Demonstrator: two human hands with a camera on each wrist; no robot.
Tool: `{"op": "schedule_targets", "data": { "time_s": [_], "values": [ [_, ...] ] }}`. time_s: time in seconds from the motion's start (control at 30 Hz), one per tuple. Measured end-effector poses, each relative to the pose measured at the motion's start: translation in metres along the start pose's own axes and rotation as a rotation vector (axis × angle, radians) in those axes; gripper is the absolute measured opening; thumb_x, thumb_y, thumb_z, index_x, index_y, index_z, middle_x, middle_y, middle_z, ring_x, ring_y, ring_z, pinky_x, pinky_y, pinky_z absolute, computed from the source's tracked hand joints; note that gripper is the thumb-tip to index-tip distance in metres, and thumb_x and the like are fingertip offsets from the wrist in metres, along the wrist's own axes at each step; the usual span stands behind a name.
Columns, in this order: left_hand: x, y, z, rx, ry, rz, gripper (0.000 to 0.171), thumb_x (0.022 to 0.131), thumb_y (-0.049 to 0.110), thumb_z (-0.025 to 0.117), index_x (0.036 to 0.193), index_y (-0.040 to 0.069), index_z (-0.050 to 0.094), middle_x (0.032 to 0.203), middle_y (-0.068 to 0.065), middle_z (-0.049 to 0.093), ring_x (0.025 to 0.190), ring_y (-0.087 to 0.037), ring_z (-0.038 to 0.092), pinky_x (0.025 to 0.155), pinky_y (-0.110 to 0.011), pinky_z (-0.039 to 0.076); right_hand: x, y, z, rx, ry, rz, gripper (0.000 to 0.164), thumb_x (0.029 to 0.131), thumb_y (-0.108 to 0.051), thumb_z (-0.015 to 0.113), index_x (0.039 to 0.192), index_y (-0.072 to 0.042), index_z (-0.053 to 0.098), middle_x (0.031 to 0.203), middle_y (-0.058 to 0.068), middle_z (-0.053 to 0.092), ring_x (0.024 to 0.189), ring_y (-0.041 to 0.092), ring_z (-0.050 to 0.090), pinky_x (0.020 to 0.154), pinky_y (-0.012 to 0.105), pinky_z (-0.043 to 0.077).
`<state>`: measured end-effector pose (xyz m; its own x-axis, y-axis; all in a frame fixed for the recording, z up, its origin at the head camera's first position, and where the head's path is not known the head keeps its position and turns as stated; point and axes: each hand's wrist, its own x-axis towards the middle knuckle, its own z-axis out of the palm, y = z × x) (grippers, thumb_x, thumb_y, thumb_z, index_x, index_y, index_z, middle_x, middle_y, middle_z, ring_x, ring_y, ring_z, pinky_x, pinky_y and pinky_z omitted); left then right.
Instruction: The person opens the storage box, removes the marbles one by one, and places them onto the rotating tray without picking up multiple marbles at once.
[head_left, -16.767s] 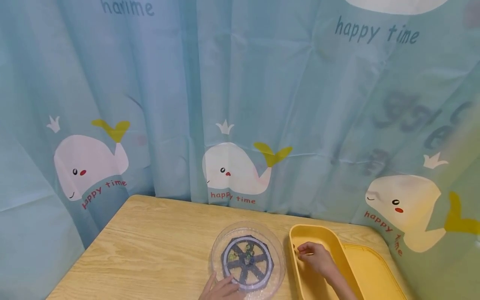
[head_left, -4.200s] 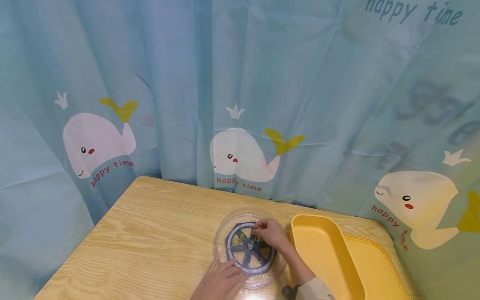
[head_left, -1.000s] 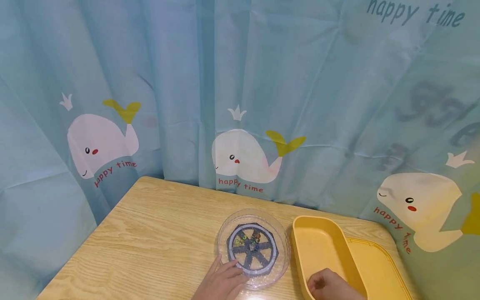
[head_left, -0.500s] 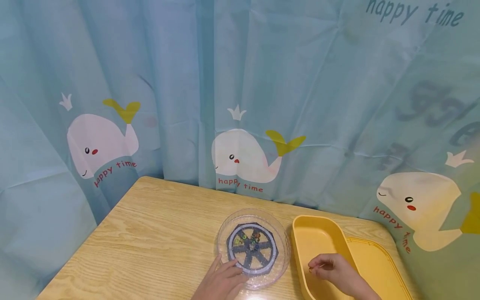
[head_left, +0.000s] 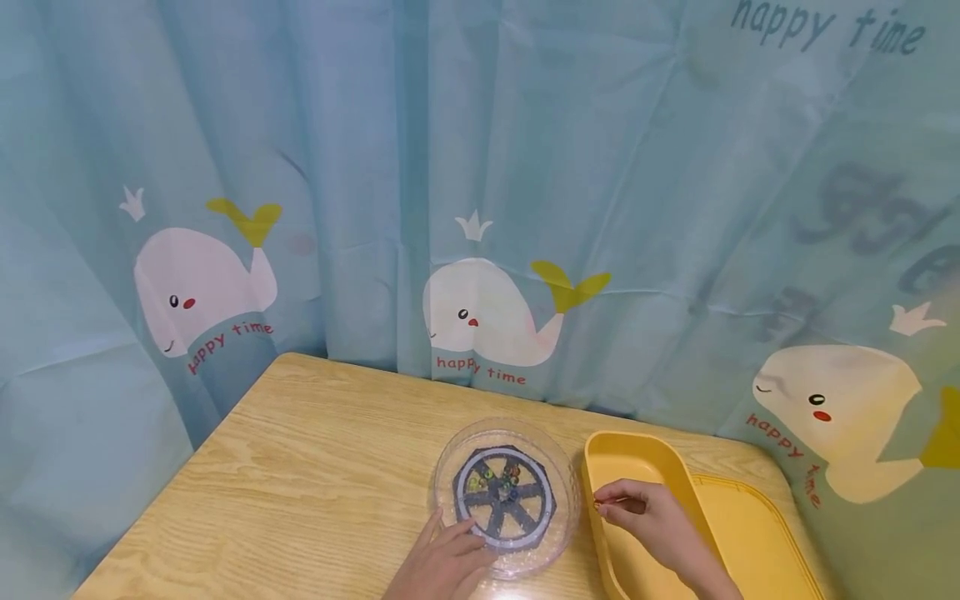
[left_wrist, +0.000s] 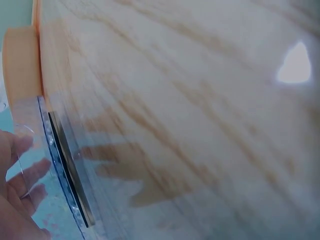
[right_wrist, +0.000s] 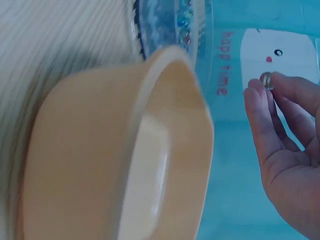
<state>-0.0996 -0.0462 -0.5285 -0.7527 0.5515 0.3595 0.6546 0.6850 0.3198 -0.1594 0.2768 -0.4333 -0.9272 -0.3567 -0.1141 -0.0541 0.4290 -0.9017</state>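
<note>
My right hand [head_left: 651, 518] pinches a small glass marble [right_wrist: 267, 80] between thumb and fingertips, over the left rim of a yellow bin [head_left: 645, 458]. In the right wrist view the marble looks clear with a dark streak, and it is held above the bin's edge. Left of the bin stands a clear round dish [head_left: 567, 517] with a dark spoked wheel [head_left: 495, 521] in it. Several green, yellow, red and blue marbles [head_left: 512, 477] cluster in the wheel's upper part. The fingers of my left hand [head_left: 446, 562] are spread on the dish's near left rim.
A flat yellow lid [head_left: 757, 533] lies to the right of the bin, partly hidden by it. The wooden table [head_left: 300, 475] extends to the left of the dish. A blue curtain [head_left: 360, 208] with whale prints hangs behind the table's back edge.
Over the last second my right hand has risen from low in the bin and moved away from me and left to its rim, with the marble. My left hand has stayed on the dish.
</note>
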Motion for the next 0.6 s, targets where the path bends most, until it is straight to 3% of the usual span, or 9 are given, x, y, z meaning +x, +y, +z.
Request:
{"op": "schedule_targets", "data": {
  "time_s": [0.3,0.6],
  "values": [
    [-0.001,0.0,0.001,0.009,0.016,0.009,0.027,0.106,0.03,0.047,0.113,0.027,0.073,0.113,0.011,0.069,0.12,-0.023,0.059,0.097,-0.067,0.037,0.026,-0.014,0.031,0.059,0.089,0.036,0.018,0.092,-0.002,0.068,0.107,0.009,0.069,0.103,0.019,0.071,0.092,0.028,0.069,0.077,0.027,0.057],
    [0.0,0.0,-0.001,0.005,-0.007,0.001,0.027,0.106,0.031,0.047,0.115,0.027,0.073,0.115,0.01,0.069,0.121,-0.023,0.059,0.098,-0.067,0.037,0.056,-0.016,0.06,0.036,0.148,0.004,0.012,0.091,0.003,0.067,0.102,0.008,0.07,0.096,0.018,0.07,0.087,0.026,0.068,0.075,0.026,0.056]
  ]
}}
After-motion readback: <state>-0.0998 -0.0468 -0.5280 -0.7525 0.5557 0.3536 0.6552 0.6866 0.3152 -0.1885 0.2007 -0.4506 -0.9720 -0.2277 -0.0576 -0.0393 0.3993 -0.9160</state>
